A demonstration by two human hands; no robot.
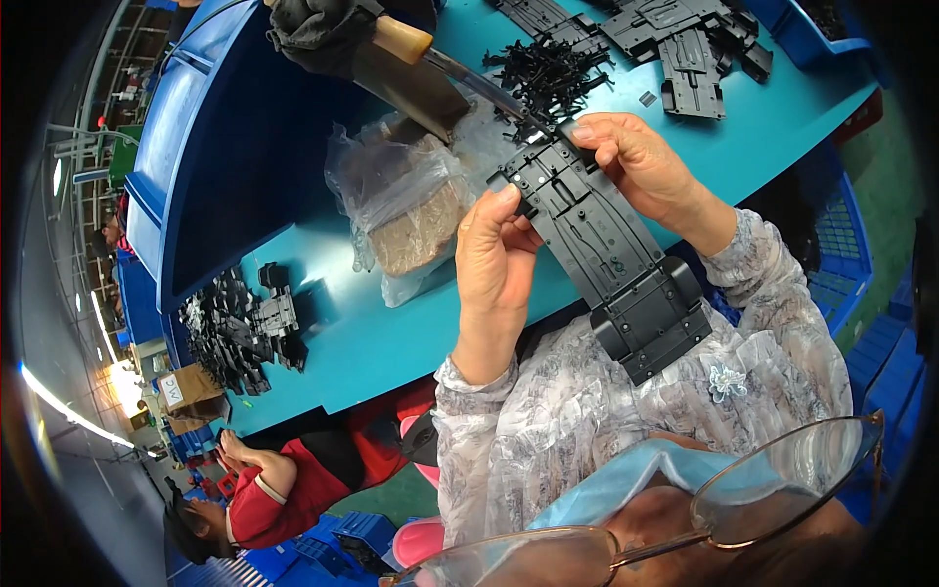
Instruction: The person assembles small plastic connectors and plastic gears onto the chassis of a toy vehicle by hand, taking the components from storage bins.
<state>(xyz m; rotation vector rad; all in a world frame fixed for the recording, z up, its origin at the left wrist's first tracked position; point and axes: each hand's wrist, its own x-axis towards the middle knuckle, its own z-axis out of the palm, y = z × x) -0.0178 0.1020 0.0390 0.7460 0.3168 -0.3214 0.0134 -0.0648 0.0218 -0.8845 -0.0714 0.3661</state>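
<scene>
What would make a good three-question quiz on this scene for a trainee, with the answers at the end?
1. True or false: the left hand and right hand both hold the long black moulded-plastic plate.
2. Multiple choice: in the picture, the crumpled clear plastic bag lies on which side of the plate? A) right B) left
3. Short answer: which hand is nearer the heap of small, slender black parts?

Key: 1. True. 2. B. 3. Right hand.
</scene>
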